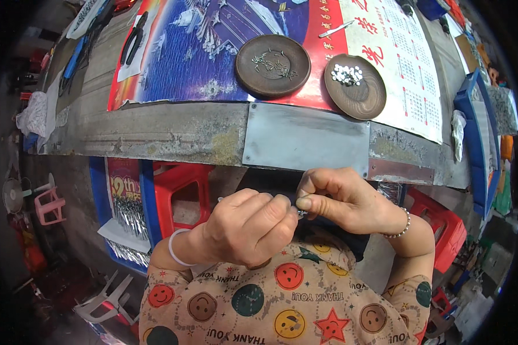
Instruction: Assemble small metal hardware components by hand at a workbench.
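In front of my chest, just below the table edge, my two hands meet. My left hand [250, 227] is closed in a fist round a silver metal piece [300, 213]; its shiny end shows between the hands, and the rest is hidden by my fingers. Thumb and forefinger of my right hand [348, 201] pinch together right at that end; what lies between them is too small to make out. Beyond on the table, a brown round dish [253, 75] holds thin metal pins, and a second brown dish [371, 95] holds small shiny round pieces.
A grey metal plate [305, 138] is fixed at the table's front edge. Black-handled pliers [133, 43] and tweezers [336, 29] lie on the poster-covered top. At lower left, a blue crate [151, 201] holds many silver metal parts, beside a red stool [181, 184]. Another blue crate [472, 144] stands right.
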### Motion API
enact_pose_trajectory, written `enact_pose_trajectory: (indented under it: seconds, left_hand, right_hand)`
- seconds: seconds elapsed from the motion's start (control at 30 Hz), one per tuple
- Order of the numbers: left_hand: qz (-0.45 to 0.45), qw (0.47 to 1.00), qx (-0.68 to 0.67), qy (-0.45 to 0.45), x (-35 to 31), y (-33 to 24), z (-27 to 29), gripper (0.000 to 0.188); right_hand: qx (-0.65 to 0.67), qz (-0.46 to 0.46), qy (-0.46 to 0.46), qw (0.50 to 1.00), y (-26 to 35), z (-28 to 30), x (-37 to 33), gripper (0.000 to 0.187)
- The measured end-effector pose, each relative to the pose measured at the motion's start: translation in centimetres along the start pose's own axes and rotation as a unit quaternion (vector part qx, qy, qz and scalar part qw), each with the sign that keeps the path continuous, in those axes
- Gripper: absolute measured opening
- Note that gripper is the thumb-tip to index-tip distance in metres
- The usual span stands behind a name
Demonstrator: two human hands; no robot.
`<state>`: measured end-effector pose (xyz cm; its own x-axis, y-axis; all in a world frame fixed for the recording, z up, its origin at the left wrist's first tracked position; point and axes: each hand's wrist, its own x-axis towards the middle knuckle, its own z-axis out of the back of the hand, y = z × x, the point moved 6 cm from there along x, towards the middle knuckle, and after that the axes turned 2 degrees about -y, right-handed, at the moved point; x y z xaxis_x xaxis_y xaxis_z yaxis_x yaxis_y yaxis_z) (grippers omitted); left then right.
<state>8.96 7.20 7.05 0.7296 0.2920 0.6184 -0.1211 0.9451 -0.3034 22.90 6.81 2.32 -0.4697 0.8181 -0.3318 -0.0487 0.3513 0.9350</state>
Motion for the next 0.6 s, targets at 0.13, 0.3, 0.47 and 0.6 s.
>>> enact_pose_trajectory:
  seconds: [0.13,0.3,0.47,0.6]
  left_hand:
    - [0.017,0.999,-0.03,0.015,-0.1,0.1,-0.1,0.018]
    - [0.061,0.991,-0.117,0.027,-0.6,0.7,-0.3,0.02]
    - [0.056,0.993,-0.098,0.019,-0.5,0.9,-0.6,0.021]
    - [0.023,0.999,-0.03,-0.007,-0.3,0.7,-0.9,0.022]
  right_hand:
    - [-0.176,0.095,-0.028,0.979,1.9,0.1,-0.5,0.018]
    - [-0.339,0.183,-0.048,0.922,3.3,-1.2,-1.7,0.013]
    - [-0.421,0.244,-0.106,0.867,3.5,-1.7,-2.2,0.017]
    - [-0.139,0.138,-0.078,0.978,1.1,0.7,-0.7,0.01]
